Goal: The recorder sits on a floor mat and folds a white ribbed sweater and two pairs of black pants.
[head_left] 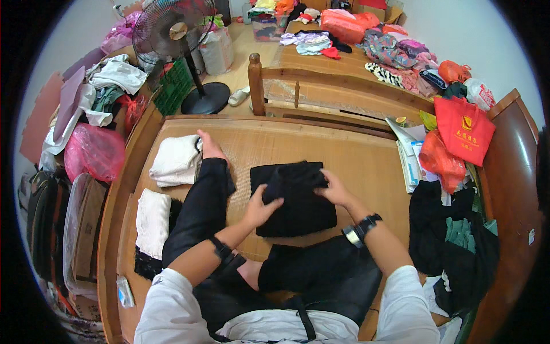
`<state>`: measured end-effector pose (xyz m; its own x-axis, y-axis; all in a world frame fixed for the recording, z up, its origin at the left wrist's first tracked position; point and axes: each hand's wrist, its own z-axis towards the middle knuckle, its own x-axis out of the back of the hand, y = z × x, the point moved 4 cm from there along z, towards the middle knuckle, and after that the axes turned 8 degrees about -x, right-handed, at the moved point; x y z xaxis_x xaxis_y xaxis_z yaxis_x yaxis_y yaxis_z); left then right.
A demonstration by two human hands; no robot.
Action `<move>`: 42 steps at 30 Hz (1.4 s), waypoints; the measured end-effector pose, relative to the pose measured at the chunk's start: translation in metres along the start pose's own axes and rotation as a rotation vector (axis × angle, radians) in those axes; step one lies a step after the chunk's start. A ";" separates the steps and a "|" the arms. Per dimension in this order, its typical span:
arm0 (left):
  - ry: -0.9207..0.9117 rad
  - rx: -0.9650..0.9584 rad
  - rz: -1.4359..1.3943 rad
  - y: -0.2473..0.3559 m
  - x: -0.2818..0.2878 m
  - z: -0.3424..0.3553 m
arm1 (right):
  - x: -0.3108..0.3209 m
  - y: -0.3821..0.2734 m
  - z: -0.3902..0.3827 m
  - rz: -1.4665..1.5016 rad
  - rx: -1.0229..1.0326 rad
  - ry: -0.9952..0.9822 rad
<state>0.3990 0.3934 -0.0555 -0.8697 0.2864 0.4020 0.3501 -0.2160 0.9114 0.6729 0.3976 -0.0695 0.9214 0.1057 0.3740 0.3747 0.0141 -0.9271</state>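
Note:
A folded black garment (298, 215) lies on the wooden bed surface in front of my crossed legs; its exact kind cannot be made out. My left hand (262, 210) holds its left side, thumb on top and the other fingers partly hidden by the cloth. At the upper right edge, my right hand (336, 190) pinches the fabric, which bunches up slightly between both hands. Left of my outstretched leg sit a folded white knit garment (176, 160) and a second white ribbed one (153, 223), the latter beside dark lacy cloth (146, 264).
On the right are a heap of black clothes (441, 229), a red bag (464, 132) and papers (408, 157). A standing fan (205, 98) is beyond the bed's left corner. A wooden rail (344, 77) bounds the far side. A small packet (124, 291) lies near left.

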 end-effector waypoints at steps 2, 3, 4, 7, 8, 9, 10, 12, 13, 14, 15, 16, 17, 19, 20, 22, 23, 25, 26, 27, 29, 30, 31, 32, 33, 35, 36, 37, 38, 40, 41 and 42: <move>0.153 0.033 0.156 -0.017 0.001 0.017 | -0.006 0.035 0.014 -0.105 -0.131 0.218; 0.238 0.087 0.325 -0.023 0.011 0.017 | -0.013 0.029 0.015 -0.192 -0.254 0.325; 0.250 0.156 0.386 -0.038 0.026 0.007 | -0.026 -0.004 0.014 -0.282 -0.378 0.295; 0.111 0.293 0.488 -0.031 0.005 0.007 | -0.018 0.049 -0.006 0.269 -0.733 0.121; 0.109 0.306 0.479 -0.040 0.005 0.002 | -0.023 0.052 -0.006 0.289 -0.810 0.145; 0.107 0.318 0.470 -0.049 0.006 -0.003 | -0.025 0.053 -0.008 0.285 -0.813 0.136; 0.111 0.351 0.455 -0.058 0.007 -0.008 | -0.027 0.055 -0.013 0.357 -0.910 0.087; 0.127 0.384 0.439 -0.069 0.012 -0.015 | -0.035 0.040 -0.017 0.423 -0.999 0.030; 0.139 0.389 0.367 -0.074 0.015 -0.021 | -0.044 0.034 -0.018 0.455 -0.956 -0.050; 0.147 0.378 0.289 -0.073 0.015 -0.021 | -0.045 0.026 -0.020 0.483 -0.906 -0.115; 0.156 0.370 0.281 -0.072 0.013 -0.021 | -0.046 0.028 -0.022 0.472 -0.896 -0.112; 0.155 0.398 0.352 -0.072 0.012 -0.021 | -0.048 0.028 -0.022 0.515 -0.810 -0.098; 0.155 0.423 0.419 -0.069 0.009 -0.019 | -0.046 0.025 -0.020 0.553 -0.721 -0.082; 0.115 0.479 0.482 -0.041 0.003 -0.017 | -0.040 0.001 -0.020 0.546 -0.660 -0.024; 0.162 0.444 0.492 -0.026 0.000 -0.017 | -0.032 -0.024 -0.021 0.461 -0.544 0.027; 0.177 0.365 0.448 -0.005 -0.014 -0.012 | -0.012 -0.065 -0.029 0.342 -0.433 0.077; 0.183 0.364 0.417 -0.001 -0.028 -0.010 | 0.002 -0.089 -0.033 0.088 -0.308 0.176; 0.227 0.201 0.364 0.007 -0.044 -0.002 | 0.007 -0.140 -0.039 -0.158 -0.168 0.262; 0.139 0.225 0.330 0.032 -0.047 -0.001 | 0.012 -0.165 -0.050 -0.421 -0.185 0.288; 0.148 0.225 0.329 0.029 -0.041 -0.002 | 0.002 -0.197 -0.054 -0.666 -0.181 0.289; 0.216 0.257 0.154 0.005 -0.030 -0.005 | -0.035 -0.232 -0.056 -1.019 -0.235 0.203; 0.247 0.270 0.158 -0.006 -0.030 -0.006 | -0.046 -0.225 -0.055 -1.052 -0.301 0.173; 0.246 0.270 0.151 -0.017 -0.030 -0.005 | -0.059 -0.212 -0.052 -1.083 -0.364 0.140; 0.316 0.354 0.098 -0.033 -0.028 -0.008 | -0.073 -0.193 -0.049 -1.115 -0.350 0.127; 0.384 0.436 0.050 -0.050 -0.026 -0.011 | -0.086 -0.176 -0.048 -1.096 -0.375 0.088; 0.465 0.548 -0.055 -0.120 -0.015 -0.018 | -0.128 -0.133 -0.034 -0.992 -0.440 -0.106; 0.519 0.628 -0.183 -0.138 -0.019 -0.022 | -0.138 -0.094 -0.032 -1.039 -0.411 -0.156; 0.511 0.628 -0.184 -0.142 -0.024 -0.023 | -0.143 -0.062 -0.035 -1.088 -0.390 -0.204; 0.536 0.616 -0.101 -0.143 -0.018 -0.029 | -0.153 -0.060 -0.039 -1.019 -0.428 -0.228; 0.560 0.610 -0.015 -0.144 -0.012 -0.033 | -0.154 -0.059 -0.035 -0.922 -0.322 -0.223; 0.550 0.515 -0.020 -0.123 -0.016 -0.030 | -0.143 -0.055 -0.039 -0.832 -0.241 -0.203; 0.540 0.418 -0.022 -0.100 -0.017 -0.028 | -0.128 -0.046 -0.037 -0.685 -0.199 -0.158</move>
<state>0.3690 0.3841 -0.1562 -0.8919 -0.2428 0.3816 0.3406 0.1946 0.9198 0.5411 0.3463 -0.0734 0.4533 0.2800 0.8462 0.8873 -0.0511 -0.4584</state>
